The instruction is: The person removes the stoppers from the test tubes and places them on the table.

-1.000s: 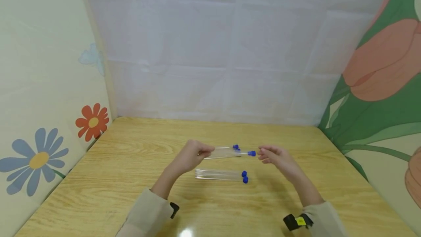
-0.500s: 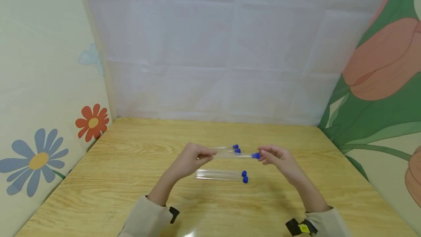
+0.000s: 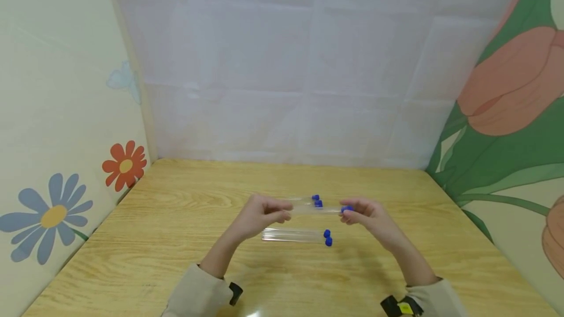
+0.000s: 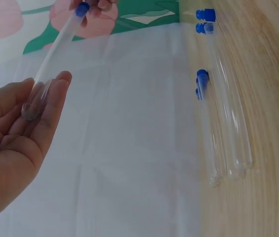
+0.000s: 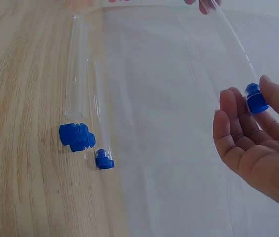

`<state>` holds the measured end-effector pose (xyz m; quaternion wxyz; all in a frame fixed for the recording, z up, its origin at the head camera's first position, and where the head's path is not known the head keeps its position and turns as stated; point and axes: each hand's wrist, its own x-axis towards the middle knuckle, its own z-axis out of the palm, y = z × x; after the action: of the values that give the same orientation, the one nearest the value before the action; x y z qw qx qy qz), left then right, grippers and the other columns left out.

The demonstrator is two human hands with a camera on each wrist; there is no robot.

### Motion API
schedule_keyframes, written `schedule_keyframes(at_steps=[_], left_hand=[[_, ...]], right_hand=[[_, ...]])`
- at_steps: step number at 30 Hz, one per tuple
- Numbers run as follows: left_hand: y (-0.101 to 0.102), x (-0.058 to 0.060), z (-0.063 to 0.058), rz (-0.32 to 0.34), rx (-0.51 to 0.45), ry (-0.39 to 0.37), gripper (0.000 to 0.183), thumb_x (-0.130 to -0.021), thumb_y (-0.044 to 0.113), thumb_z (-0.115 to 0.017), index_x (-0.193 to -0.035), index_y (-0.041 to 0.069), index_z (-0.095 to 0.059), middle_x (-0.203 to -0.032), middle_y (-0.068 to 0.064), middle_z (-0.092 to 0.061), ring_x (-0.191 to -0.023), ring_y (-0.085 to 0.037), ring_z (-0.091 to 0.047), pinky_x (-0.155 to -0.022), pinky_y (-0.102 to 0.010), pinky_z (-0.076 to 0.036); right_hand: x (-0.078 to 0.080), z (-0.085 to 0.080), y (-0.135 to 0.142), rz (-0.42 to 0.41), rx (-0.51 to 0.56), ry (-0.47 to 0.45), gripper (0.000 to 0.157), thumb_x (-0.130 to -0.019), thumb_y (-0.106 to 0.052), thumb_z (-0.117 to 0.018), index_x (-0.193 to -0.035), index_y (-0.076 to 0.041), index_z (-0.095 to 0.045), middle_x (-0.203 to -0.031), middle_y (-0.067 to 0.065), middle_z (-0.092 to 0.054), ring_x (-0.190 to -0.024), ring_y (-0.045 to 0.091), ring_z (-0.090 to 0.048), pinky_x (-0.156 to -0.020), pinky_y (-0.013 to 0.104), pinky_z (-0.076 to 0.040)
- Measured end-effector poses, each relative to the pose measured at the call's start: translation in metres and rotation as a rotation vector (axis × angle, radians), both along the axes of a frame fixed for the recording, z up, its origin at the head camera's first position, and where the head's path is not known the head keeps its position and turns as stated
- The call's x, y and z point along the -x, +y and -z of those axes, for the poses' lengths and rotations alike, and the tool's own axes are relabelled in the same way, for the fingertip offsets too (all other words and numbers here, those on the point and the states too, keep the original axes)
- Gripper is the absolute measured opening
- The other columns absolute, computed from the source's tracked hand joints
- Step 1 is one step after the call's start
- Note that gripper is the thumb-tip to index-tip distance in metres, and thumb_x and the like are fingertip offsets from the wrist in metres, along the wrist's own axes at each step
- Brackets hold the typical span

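Note:
A clear test tube is held level above the table between my two hands. My left hand grips its rounded bottom end between thumb and fingers; the left wrist view shows that end among the fingers. At the other end, my right hand pinches the blue stopper, thumb on one side and fingers on the other. How deep the stopper sits in the tube is hard to tell. Below, a pair of stoppered test tubes lies nearer me, side by side.
More clear test tubes with blue stoppers lie farther back, partly behind the held tube. All rest on the wood-grain table. A white cloth backdrop closes off the back, with flower-printed panels at both sides.
The held tube has come down slightly and shifted to the right. My right hand, earlier with its fingertips just at the stopper, now has thumb and fingers around it. The lying tubes have not moved.

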<state>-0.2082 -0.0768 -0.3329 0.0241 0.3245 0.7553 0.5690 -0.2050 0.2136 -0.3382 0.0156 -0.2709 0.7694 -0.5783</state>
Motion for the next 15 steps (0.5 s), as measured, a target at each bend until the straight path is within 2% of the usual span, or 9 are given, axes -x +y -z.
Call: schedule_keyframes(at_steps=[4,8,11,15], left_hand=[[0.001,0.0,0.003,0.029,-0.09,-0.119,0.027,-0.087,0.006,-0.057,-0.11,-0.009,-0.059,-0.099,-0.02,-0.063,-0.083,-0.026,-0.064,-0.075,-0.037,-0.051],[0.001,0.002,0.007,0.051,-0.202,-0.237,0.031,-0.087,0.006,-0.057,-0.112,-0.011,-0.056,-0.1,-0.024,-0.061,-0.09,-0.035,-0.06,-0.077,-0.038,-0.05],[0.002,0.003,0.01,0.052,-0.272,-0.295,0.032,-0.087,0.005,-0.056,-0.113,-0.014,-0.053,-0.102,-0.026,-0.06,-0.089,-0.032,-0.061,-0.077,-0.037,-0.05],[0.001,0.003,0.011,0.05,-0.336,-0.349,0.031,-0.088,0.004,-0.055,-0.113,-0.015,-0.052,-0.105,-0.025,-0.059,-0.087,-0.026,-0.063,-0.078,-0.038,-0.049]], right_hand=[[0.0,0.0,0.0,-0.015,0.028,-0.023,0.019,-0.091,-0.003,-0.05,-0.106,0.006,-0.055,-0.088,-0.001,-0.063,-0.08,0.013,-0.061,-0.073,0.03,-0.051],[-0.001,-0.002,0.001,-0.014,0.027,-0.035,0.019,-0.091,-0.003,-0.05,-0.106,0.005,-0.056,-0.087,-0.002,-0.063,-0.08,0.013,-0.061,-0.073,0.028,-0.051],[-0.001,-0.002,0.001,-0.005,0.025,-0.044,0.019,-0.091,-0.004,-0.05,-0.106,0.005,-0.057,-0.086,-0.002,-0.063,-0.079,0.013,-0.061,-0.072,0.027,-0.051],[0.0,-0.002,0.002,-0.006,0.037,-0.058,0.018,-0.091,-0.004,-0.05,-0.103,-0.011,-0.061,-0.085,-0.003,-0.063,-0.078,0.012,-0.06,-0.073,0.027,-0.05]])
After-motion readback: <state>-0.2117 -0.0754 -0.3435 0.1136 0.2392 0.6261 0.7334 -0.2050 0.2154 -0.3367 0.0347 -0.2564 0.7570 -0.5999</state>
